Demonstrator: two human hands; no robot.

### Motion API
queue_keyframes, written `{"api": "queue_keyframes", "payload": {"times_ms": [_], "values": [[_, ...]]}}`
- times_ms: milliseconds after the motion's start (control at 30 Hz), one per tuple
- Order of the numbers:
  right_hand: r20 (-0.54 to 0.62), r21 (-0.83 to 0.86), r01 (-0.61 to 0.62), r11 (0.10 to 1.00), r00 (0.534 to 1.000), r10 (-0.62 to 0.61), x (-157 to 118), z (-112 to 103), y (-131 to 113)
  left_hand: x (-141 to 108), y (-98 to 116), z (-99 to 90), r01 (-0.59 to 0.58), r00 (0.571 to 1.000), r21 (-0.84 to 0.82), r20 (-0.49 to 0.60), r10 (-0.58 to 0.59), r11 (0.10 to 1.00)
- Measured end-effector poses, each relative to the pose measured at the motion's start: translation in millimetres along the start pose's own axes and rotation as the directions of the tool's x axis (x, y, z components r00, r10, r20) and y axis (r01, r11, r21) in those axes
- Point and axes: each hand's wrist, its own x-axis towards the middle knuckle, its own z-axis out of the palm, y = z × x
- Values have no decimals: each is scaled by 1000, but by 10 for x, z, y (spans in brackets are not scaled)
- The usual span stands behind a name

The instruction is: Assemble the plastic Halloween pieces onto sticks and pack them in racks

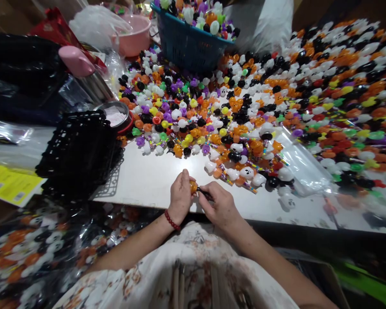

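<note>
Near the front edge of the white table (141, 178), my left hand (180, 195) is closed around a small orange piece (193, 186). My right hand (219, 204) pinches a thin black piece (206, 193) whose end meets the orange one. The two hands almost touch. Just beyond them lies a large spread of small toy figures (193, 124) in white, orange, black, purple, yellow and green, some on striped sticks. A ghost-faced white figure (247, 173) lies to the right of my right hand.
A blue basket (193, 45) full of figures stands at the back, beside a pink bowl (135, 36). Black trays (77, 154), a tape roll (117, 115) and a steel flask (93, 83) are at the left. A clear plastic bag (305, 165) lies at the right.
</note>
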Motion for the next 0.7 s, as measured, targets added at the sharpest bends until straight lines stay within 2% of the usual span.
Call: {"api": "queue_keyframes", "payload": {"times_ms": [133, 200, 300, 367, 433, 567, 700], "values": [[-1, 28, -38, 999, 999, 39, 11, 42, 8, 4, -24, 8, -178, 980, 165, -62, 191, 970], [21, 147, -151, 978, 989, 150, 20, 42, 36, 7, -16, 17, -174, 981, 179, -53, 186, 968], [158, 358, -372, 856, 928, 337, 31, 0, 92, 13, 27, 14, -123, 992, 153, 11, 122, 981], [232, 411, -436, 800, 899, 370, 38, -51, 115, 19, 66, -11, -161, 987, 187, 49, 155, 969], [239, 379, -420, 825, 905, 351, 45, -110, 113, 29, 103, -51, -217, 976, 241, 87, 201, 946], [204, 188, -291, 938, 946, 252, 78, -202, 58, 55, 155, -124, -293, 953, 349, 182, 242, 890], [225, 121, -177, 977, 963, 147, 113, -218, 17, 75, 153, -153, -348, 935, 423, 227, 274, 837]]}}
